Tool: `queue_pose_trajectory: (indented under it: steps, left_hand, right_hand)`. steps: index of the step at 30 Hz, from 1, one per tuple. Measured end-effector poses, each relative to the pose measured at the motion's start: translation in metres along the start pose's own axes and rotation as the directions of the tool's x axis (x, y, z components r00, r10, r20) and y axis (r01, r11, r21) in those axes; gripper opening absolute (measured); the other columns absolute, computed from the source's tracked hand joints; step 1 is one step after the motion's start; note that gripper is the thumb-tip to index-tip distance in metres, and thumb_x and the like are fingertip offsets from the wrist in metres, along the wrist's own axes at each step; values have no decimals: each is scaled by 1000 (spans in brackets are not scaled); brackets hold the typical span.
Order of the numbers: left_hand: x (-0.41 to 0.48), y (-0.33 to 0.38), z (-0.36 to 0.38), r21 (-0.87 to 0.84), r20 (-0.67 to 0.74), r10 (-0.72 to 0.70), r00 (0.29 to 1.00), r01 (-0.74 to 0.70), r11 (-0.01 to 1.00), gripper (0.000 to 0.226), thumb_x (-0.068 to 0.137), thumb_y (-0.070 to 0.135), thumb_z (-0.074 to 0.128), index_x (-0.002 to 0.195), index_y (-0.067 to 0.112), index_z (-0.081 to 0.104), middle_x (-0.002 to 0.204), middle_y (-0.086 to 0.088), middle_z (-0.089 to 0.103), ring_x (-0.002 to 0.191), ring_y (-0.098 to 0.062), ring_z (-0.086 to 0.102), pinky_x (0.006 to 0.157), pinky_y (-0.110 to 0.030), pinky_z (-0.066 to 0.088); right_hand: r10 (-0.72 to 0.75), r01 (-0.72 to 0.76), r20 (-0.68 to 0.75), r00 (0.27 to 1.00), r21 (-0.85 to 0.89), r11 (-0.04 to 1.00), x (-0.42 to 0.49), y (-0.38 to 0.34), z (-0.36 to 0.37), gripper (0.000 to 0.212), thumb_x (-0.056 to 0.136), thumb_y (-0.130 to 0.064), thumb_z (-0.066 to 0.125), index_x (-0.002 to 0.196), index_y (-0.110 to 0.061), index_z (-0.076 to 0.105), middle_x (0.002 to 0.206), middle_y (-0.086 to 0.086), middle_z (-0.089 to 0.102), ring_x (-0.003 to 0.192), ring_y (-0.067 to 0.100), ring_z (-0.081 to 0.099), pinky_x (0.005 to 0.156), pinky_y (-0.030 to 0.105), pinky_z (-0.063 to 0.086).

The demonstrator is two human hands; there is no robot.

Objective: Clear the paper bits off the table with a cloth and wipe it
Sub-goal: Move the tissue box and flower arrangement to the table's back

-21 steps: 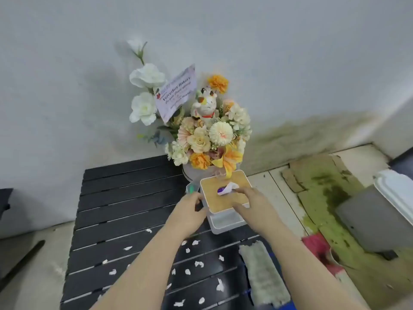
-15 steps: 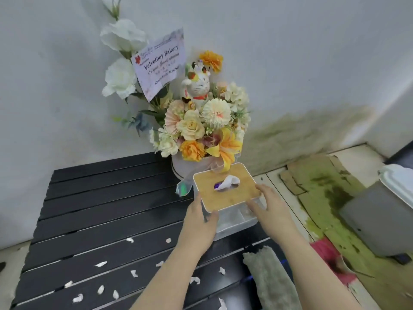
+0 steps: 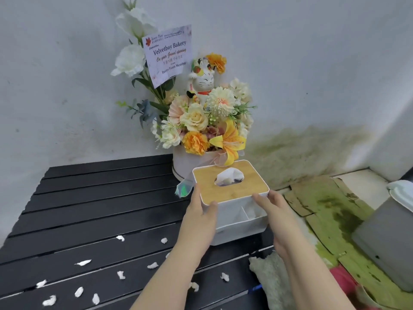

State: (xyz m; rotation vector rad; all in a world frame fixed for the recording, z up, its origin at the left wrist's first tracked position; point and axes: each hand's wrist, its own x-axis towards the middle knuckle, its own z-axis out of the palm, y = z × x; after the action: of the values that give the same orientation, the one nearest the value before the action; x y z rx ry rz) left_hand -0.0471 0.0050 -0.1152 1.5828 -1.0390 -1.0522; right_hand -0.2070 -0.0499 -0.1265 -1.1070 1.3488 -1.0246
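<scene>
Still unswept, paper bits (image 3: 121, 274) dot the table (image 3: 93, 211) below and left of the fingers; the cloth (image 3: 271, 278) lies untouched under the right wrist. Both hands, left (image 3: 199, 217) and right (image 3: 273, 212), grasp the tissue box (image 3: 230, 198), so wiping hasn't begun.

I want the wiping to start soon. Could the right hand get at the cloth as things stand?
Probably yes, once it lets go. The right hand is on the tissue box, and the cloth lies uncovered on the table right beside that forearm.
</scene>
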Motion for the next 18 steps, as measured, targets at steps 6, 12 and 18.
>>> queue_pose_trajectory:
  steps: [6,12,18]
  left_hand:
    - [-53,12,-58,-54,-158,46,986,-55,997,51,92,34,46,132,57,26,100,31,55,92,6,50,72,-20,38]
    - [-44,2,-155,-44,-298,26,954,-41,998,60,86,39,56,136,53,26,111,31,54,103,5,51,80,-26,39]
    - [-13,-30,-249,-31,-234,38,972,-47,998,63,73,21,76,109,60,42,110,29,62,105,8,56,75,-13,44]
  right_hand:
    - [-88,93,209,974,-15,996,-45,-26,17,27,85,-41,65,109,-30,64,113,-8,68,112,15,58,96,39,44]
    - [-131,141,402,906,4,990,-54,-38,111,30,85,-31,67,114,-33,59,112,-13,66,107,9,60,93,37,48]
    - [-148,218,524,839,-75,973,-37,-34,232,52,78,-13,70,122,-33,49,113,-9,60,100,10,57,72,24,46]
